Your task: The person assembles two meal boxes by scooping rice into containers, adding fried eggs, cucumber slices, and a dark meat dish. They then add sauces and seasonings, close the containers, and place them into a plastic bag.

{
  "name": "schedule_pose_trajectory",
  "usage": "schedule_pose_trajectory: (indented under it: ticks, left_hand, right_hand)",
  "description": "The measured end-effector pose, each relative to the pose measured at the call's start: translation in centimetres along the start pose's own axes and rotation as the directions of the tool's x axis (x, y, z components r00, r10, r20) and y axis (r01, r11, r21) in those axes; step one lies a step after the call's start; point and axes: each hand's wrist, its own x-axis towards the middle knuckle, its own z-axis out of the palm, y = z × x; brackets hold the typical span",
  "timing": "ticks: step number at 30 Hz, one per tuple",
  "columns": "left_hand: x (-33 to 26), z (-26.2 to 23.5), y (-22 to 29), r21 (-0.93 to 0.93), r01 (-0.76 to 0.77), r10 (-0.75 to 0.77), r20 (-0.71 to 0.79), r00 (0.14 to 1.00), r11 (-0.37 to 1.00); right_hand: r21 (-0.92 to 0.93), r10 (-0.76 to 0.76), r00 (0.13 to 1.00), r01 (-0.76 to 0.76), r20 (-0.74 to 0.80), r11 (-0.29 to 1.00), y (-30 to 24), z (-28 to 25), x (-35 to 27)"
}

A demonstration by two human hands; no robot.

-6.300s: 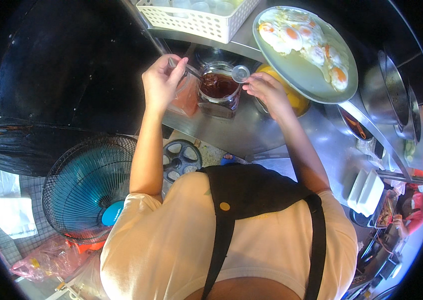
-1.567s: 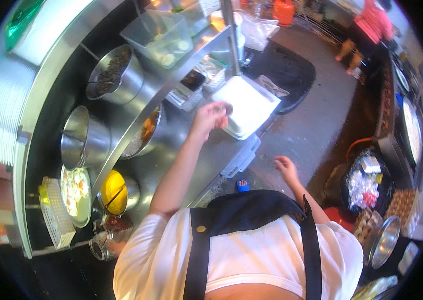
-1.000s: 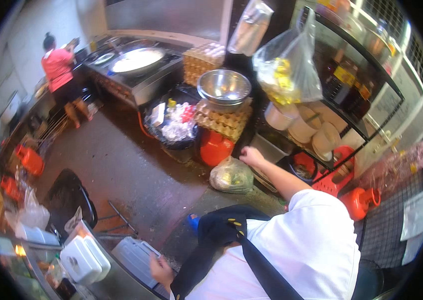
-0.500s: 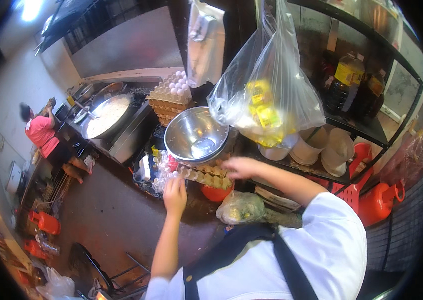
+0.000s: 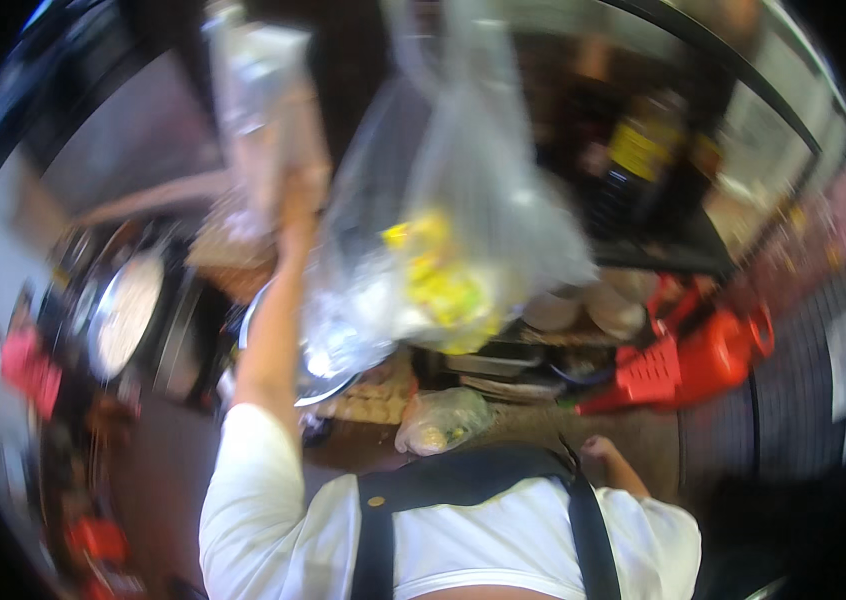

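My left hand is stretched up and forward, at the lower end of a hanging pale package. Motion blur hides its fingers. Close to my right side is my right hand, low and with the fingers curled; I see nothing in it. A clear plastic bag with yellow packets hangs just right of my left forearm. Behind that forearm and the bag, a steel bowl is partly hidden. Egg trays lie beside the bowl.
A wide pan with pale contents sits on the stove at left, with a person in a pink shirt beyond. Dark bottles stand on the rack at right. A red gas cylinder and a tied bag are lower down.
My left hand has risen from the egg trays to the hanging package. My right hand has drawn back from the trays to my right side. The view has swung right.
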Motion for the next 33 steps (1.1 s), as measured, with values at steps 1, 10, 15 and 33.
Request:
schedule_pose_trajectory:
  ticks: [1, 10, 15, 33]
  left_hand:
    - [-1.0, 2.2, -1.5, 0.070, -0.037, 0.035, 0.018, 0.999, 0.997]
    - [-0.1, 1.0, -6.3, -0.220, -0.149, 0.160, 0.037, 0.986, 0.964]
    - [1.3, -5.1, -3.4, -0.387, 0.203, -0.059, 0.351, 0.935, 0.899]
    - [6.0, -11.9, -4.8, -0.691, 0.214, -0.402, -0.120, 0.908, 0.691]
  right_hand:
    - [0.081, 0.126, 0.982, -0.115, -0.139, 0.990, 6.8, 0.2, -1.3]
    - [0.527, 0.702, 0.712, -0.596, 0.001, 0.605, 11.4, 12.3, -22.5]
    - [0.620, 0.600, 0.745, -0.625, 0.292, 0.474, 9.6, 18.9, -27.7]
    - [-0.036, 0.023, 0.991, -0.028, -0.134, 0.999, -5.6, -1.6, -5.2]
